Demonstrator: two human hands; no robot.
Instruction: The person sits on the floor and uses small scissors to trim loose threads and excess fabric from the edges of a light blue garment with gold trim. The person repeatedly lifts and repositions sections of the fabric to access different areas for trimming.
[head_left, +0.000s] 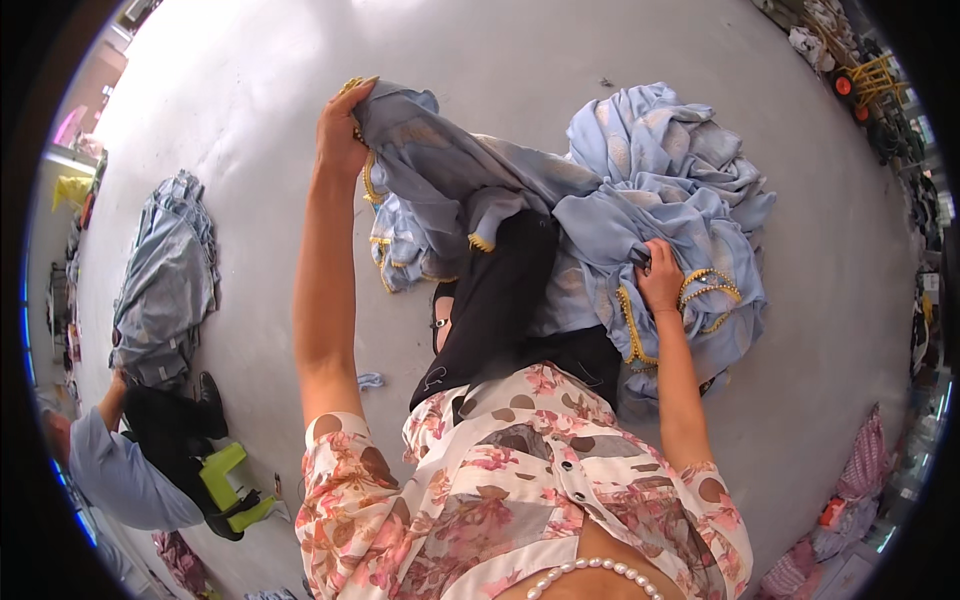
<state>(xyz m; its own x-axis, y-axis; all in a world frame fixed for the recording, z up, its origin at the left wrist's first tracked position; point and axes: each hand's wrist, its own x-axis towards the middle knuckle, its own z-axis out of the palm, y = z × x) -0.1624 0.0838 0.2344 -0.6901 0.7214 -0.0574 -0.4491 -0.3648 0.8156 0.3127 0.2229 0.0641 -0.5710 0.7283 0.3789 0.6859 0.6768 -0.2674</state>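
A large light blue cloth with pale patches and yellow trim lies heaped over my lap and the floor to the right. My left hand is raised at the far left, closed on a yellow-trimmed edge of it. From there the cloth stretches across my dark-trousered knee to the heap. Low on the heap, my right hand is closed round a small dark object, mostly hidden by the fingers. Loops of yellow trim lie beside that hand.
To the left, another person in a blue shirt sits on a green stool, with a grey-blue cloth pile in front. A small blue scrap lies on the grey floor. Bundled pink cloth and a yellow-framed cart stand at the right.
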